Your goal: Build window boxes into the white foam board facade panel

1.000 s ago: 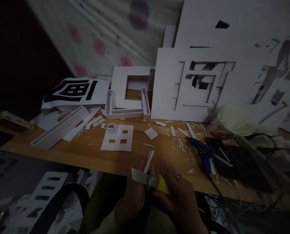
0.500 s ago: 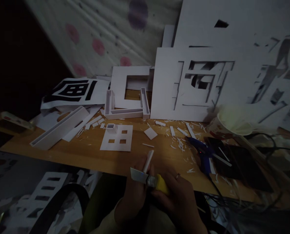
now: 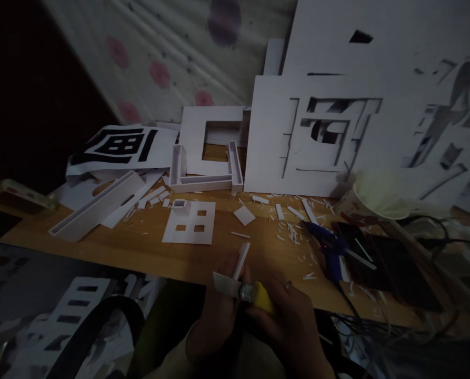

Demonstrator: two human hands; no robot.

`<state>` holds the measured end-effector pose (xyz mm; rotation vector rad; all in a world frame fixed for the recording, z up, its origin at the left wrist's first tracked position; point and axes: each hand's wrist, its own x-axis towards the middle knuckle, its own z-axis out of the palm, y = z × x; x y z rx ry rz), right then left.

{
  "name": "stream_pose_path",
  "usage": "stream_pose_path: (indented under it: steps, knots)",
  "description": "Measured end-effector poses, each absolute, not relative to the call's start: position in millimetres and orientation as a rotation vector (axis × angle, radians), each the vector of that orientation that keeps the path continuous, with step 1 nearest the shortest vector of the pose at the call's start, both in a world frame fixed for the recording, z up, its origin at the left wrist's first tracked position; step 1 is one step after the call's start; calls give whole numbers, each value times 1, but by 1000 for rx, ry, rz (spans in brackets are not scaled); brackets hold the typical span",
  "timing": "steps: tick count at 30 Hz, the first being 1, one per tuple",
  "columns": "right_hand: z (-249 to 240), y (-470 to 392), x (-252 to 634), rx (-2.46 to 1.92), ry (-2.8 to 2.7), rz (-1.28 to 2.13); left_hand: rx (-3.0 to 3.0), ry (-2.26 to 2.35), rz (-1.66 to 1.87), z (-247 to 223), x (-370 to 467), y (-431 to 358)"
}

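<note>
My left hand (image 3: 221,310) is closed around a narrow white foam board strip (image 3: 241,261), whose upper end sticks out past the fingers. My right hand (image 3: 286,318) grips the yellow handle of a utility knife (image 3: 262,299). Its broad blade points left and lies across the lower part of the strip, over my left fingers; whether it touches the strip I cannot tell. Beyond my hands, a white square panel with cut-out windows (image 3: 189,236) lies on the wooden table (image 3: 140,258), with a small open box standing at its upper left corner.
A blue glue gun (image 3: 327,245) lies to the right, beside dark flat devices (image 3: 404,268) and a paper cup (image 3: 371,202). White scraps litter the middle. Behind stand a U-shaped channel piece (image 3: 207,182) and large cut-out boards (image 3: 272,137). A long trough (image 3: 96,208) lies left.
The knife blade has tilted slightly, and its face looks paler now. Both hands hold nearly the same place, and the things on the table have stayed put.
</note>
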<state>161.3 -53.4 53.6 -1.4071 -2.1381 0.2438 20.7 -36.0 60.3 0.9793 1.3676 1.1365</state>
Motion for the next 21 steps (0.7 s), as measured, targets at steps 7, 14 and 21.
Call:
stream_pose_path:
  steps: [7,14,21]
  knots:
    - [49,-54,167,-1408,-2178,153,1079,1477,1036,58,15,-36]
    - [45,-53,169,-1402,-2158,95,1018,1422,1065,56,16,-41]
    - [45,-50,170,-1378,-2138,88,982,1397,1092,59,15,-41]
